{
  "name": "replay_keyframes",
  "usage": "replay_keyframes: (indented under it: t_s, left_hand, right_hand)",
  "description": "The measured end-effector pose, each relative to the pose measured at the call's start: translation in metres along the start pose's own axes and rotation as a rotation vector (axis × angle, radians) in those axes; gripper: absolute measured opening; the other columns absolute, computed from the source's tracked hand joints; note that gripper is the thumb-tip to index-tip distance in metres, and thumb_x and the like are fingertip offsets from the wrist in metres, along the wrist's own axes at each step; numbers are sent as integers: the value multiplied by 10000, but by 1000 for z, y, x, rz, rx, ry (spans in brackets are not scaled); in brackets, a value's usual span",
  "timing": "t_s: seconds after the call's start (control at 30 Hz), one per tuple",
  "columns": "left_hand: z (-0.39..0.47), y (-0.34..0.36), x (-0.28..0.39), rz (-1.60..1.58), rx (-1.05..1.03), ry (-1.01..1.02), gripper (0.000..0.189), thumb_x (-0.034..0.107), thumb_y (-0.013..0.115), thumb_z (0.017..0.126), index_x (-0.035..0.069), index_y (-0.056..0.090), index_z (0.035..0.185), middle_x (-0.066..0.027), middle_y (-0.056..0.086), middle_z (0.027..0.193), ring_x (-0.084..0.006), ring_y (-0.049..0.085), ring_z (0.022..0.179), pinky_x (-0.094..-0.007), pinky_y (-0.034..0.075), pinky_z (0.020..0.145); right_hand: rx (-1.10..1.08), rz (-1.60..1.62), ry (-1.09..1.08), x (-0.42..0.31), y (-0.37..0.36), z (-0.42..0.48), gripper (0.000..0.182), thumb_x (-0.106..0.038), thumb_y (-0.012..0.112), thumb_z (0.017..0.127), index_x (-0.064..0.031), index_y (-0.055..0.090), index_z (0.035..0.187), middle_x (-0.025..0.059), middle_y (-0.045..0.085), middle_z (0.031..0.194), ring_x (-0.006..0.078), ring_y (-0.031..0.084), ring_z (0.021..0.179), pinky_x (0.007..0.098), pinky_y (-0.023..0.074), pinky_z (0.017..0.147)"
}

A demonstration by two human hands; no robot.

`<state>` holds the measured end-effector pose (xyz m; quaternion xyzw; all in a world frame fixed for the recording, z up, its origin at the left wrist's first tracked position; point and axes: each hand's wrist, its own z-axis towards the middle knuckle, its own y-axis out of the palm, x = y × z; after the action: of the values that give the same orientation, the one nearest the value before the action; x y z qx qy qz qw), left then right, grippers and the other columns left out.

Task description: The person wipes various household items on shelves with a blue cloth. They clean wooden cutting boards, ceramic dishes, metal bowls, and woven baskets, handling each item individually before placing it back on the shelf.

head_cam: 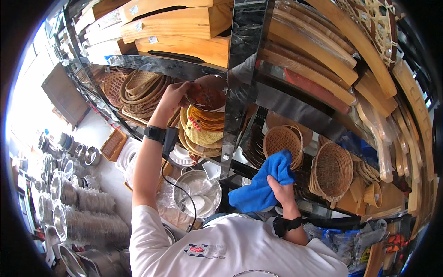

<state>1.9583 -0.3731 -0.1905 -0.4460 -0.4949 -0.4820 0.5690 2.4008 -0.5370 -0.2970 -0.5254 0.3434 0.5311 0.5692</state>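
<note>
My left hand [175,96] is raised to a shelf, its fingers pinching the near rim of a dark reddish-brown bowl-like container [206,96]. Just below that container stands a stack of yellow woven baskets [203,133], the front one shaped like a chicken with a red comb. Bunched in my right hand [284,191] is a blue cloth [262,183], held in front of the shelf post. Close behind the cloth is a round brown woven basket [282,142] with a handle. The far side of the reddish-brown container is partly hidden by the black post.
A black metal shelf post [238,86] divides the rack. Wooden trays [183,46] fill the upper shelf, and oval wicker baskets [332,171] stand lower right. Plastic-wrapped metal bowls [86,225] are stacked on the left. A metal basin [198,194] holds white dishes below.
</note>
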Motion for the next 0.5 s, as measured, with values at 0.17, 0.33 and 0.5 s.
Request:
replay_keyframes:
  t_s: [0.17,0.33,0.5]
  left_hand:
    - [0,12,-2,394,57,44,362,327,583,1066,-1,733,1104,-15,713,854,-76,606,640,-223,472,521]
    - [-3,10,-15,421,26,102,410,344,591,1064,-28,714,1183,-22,683,782,-110,577,655,-272,472,602]
    - [-8,-10,-32,224,255,378,336,264,588,1063,-22,695,1204,-66,737,993,-116,635,819,-264,507,720]
  right_hand:
    - [39,-80,-29,-14,-1,2,374,-73,677,925,29,619,1280,86,677,1182,199,634,1099,376,490,993]
    - [39,-125,-12,-15,2,3,228,-122,676,935,17,667,1115,116,717,1092,243,680,1043,400,509,942]
    - [-7,-201,-58,-28,8,10,189,-135,671,915,-9,684,1055,133,728,995,257,705,955,398,532,879]
